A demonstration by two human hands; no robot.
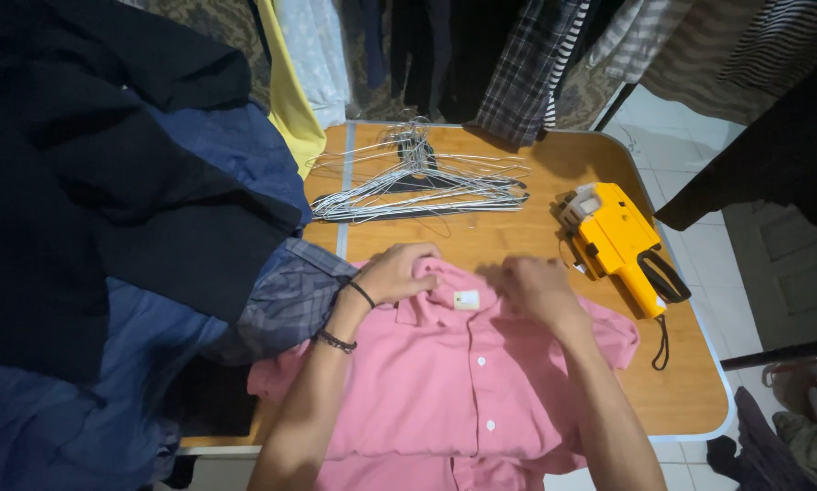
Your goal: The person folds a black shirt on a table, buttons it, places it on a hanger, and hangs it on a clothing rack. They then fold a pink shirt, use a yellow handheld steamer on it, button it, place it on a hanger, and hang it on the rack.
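A pink buttoned shirt (pixel 436 391) lies flat on the wooden table (pixel 517 241), collar away from me, with a small white tag at the neck. My left hand (pixel 397 273) grips the left side of the collar, fingers curled over the fabric; two dark bands circle that wrist. On the right side of the collar rests my right hand (pixel 537 286), blurred, its fingers bent onto the cloth.
A bundle of wire hangers (pixel 417 182) lies at the table's far side. A yellow price-label gun (pixel 617 241) with a black strap sits at the right. Dark and blue clothes (pixel 126 227) are heaped on the left. Hanging garments (pixel 517 64) line the back.
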